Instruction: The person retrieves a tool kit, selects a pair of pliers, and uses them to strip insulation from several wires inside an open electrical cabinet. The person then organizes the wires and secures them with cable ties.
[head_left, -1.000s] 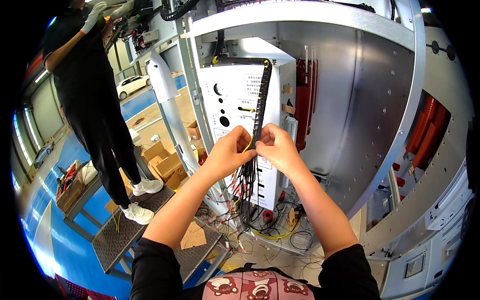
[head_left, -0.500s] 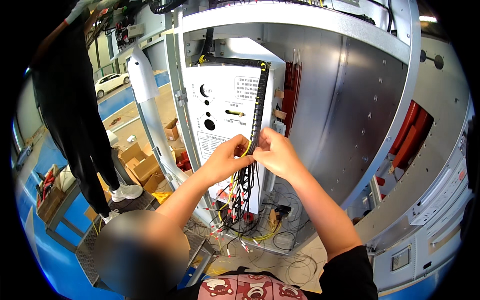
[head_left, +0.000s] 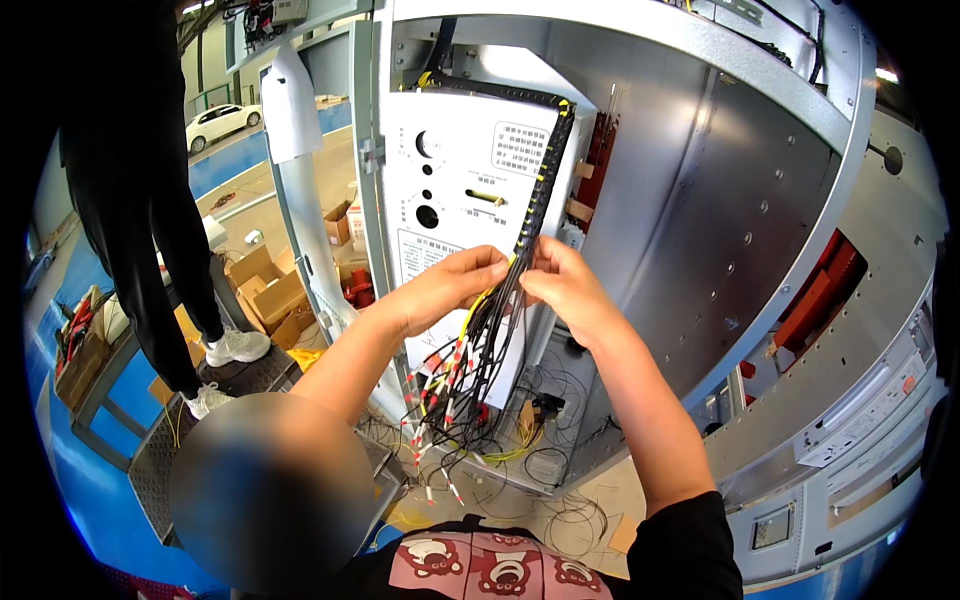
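A bundle of thin black wires [head_left: 488,335], with a yellow-green one among them, hangs down in front of a white panel [head_left: 455,125]. Many of its loose ends carry red and white tips. Above my hands the bundle runs up inside a black wrapped sleeve [head_left: 544,175] with yellow marks along it. My left hand [head_left: 455,285] is closed, thumb and fingers pinching the bundle from the left just below the sleeve. From the other side my right hand [head_left: 566,288] closes on the same spot, its fingertips partly hidden behind the wires.
A grey metal cabinet frame [head_left: 640,50] surrounds the panel. Loose wires [head_left: 575,520] lie on the floor below. On the left, a person in black trousers [head_left: 140,220] stands on a dark step [head_left: 150,440]; cardboard boxes [head_left: 268,288] sit behind. A blurred round patch covers the lower left.
The view has shifted, so the panel and sleeve appear farther right and higher. Both hands stay on the bundle, and the wires below now slant more to the left.
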